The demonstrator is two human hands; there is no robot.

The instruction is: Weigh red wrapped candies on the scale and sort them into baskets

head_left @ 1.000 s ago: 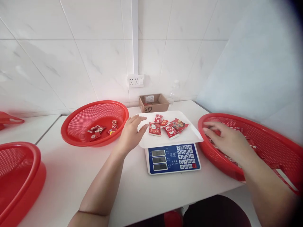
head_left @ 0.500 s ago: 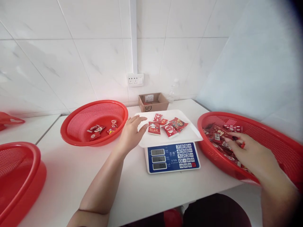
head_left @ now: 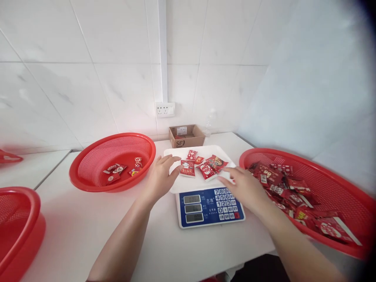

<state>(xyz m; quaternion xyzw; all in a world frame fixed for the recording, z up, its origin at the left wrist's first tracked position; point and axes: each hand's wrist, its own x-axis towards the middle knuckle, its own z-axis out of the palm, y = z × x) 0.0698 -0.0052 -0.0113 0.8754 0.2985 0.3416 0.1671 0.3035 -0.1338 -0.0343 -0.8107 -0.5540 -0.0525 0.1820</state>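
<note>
A white weighing tray (head_left: 211, 152) sits on a digital scale (head_left: 210, 207) with a blue keypad panel. Several red snack packets (head_left: 188, 168) lie on it, one larger with a food picture (head_left: 217, 162). My left hand (head_left: 163, 174) is open at the tray's left edge, fingers stretched toward the nearest packet. Over the tray's right side is my right hand (head_left: 245, 188), thumb and forefinger apart beside the larger packets. A small red spot shows between those fingers; I cannot make out what it is.
On the right, a red mesh basket (head_left: 337, 178) holds many red packets. Another red basket (head_left: 88, 160) at left has several packets inside. A third red basket (head_left: 20, 219) stands front left. Behind the scale are a cardboard box (head_left: 189, 139) and a clear bottle (head_left: 210, 123).
My right hand has come out of the right basket and moved left to the tray. My left hand stays by the tray's left edge. The view has tilted slightly up.
</note>
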